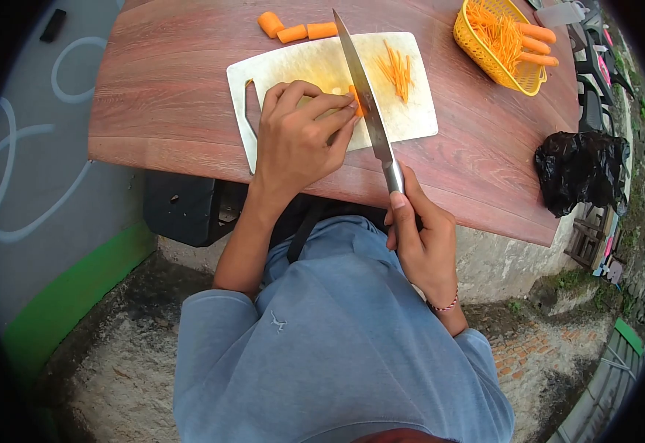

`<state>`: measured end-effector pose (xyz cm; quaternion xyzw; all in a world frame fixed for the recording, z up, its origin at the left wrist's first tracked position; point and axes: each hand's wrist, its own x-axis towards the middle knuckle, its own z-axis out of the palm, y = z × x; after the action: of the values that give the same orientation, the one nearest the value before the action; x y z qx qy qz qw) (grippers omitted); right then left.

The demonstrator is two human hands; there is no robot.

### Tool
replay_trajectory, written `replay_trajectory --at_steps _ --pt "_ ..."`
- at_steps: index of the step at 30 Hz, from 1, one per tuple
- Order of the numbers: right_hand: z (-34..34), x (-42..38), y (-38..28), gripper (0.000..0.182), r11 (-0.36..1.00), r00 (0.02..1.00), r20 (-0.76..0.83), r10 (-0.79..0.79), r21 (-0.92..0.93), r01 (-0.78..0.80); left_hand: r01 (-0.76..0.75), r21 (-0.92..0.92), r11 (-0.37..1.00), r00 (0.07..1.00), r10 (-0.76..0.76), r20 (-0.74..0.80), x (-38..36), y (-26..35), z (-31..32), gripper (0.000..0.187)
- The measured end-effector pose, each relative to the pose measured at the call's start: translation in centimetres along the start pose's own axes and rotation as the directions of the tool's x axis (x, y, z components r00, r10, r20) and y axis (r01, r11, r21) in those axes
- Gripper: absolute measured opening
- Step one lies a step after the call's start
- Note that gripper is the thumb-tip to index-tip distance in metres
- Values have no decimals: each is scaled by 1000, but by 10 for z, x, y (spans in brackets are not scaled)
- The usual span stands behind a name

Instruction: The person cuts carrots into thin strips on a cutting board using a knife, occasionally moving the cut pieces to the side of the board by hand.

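Observation:
On a white cutting board point(415, 122), my left hand point(304, 136) pinches a small carrot piece point(358, 100) with its fingertips. My right hand point(420, 232) is wrapped round the handle of a large knife point(370, 111). The blade lies along the right side of that piece, its tip pointing away from me past the board's far edge. Thin carrot strips point(396, 71) rest on the board right of the blade. Several short carrot chunks point(291, 34) sit on the table just beyond the board.
A yellow basket point(477, 65) with shredded carrot and whole carrots point(536, 46) stands at the back right of the wooden table point(160, 81). A black plastic bag point(581, 171) is at the right edge. A clear bottle point(561, 13) stands behind the basket.

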<state>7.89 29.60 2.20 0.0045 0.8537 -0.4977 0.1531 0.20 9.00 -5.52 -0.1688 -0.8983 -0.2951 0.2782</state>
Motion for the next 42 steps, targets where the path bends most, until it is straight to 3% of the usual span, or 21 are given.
replay_trajectory --at_steps 10,13,18,22,25,27,31,33,36,42 --pt "-5 2 0 43 1000 999 28 24 17 -25 22 6 1000 1000 -22 12 0 3 -2 18" --pt "-3 2 2 43 999 999 15 -41 -10 41 30 2 1000 1000 -30 9 -1 1 2 18" --pt "8 2 -1 39 954 979 -26 -202 -233 190 35 -23 999 999 -35 21 -1 -2 1 17" --pt "20 15 7 40 938 954 -95 -286 -229 258 31 -38 999 999 -30 36 0 -4 2 17" --pt "20 29 4 40 949 963 -102 -251 -223 223 36 -54 998 999 -35 33 0 -2 1 16" --pt "20 37 9 40 982 983 -79 -167 -97 159 40 -58 998 999 -39 25 -1 -1 1 15" --pt "11 42 11 41 987 986 -50 -161 -11 161 45 -53 998 999 -45 13 -1 -1 1 15" --pt "4 41 6 42 995 1000 -22 -22 93 24 47 -53 997 999 -47 12 -2 0 0 15" --pt "-1 36 4 42 981 999 -34 -8 195 15 44 -40 998 999 -44 20 -2 0 0 16" --pt "-2 22 0 43 990 1000 -9 -17 140 19 48 -41 998 998 -47 28 -2 0 0 16"
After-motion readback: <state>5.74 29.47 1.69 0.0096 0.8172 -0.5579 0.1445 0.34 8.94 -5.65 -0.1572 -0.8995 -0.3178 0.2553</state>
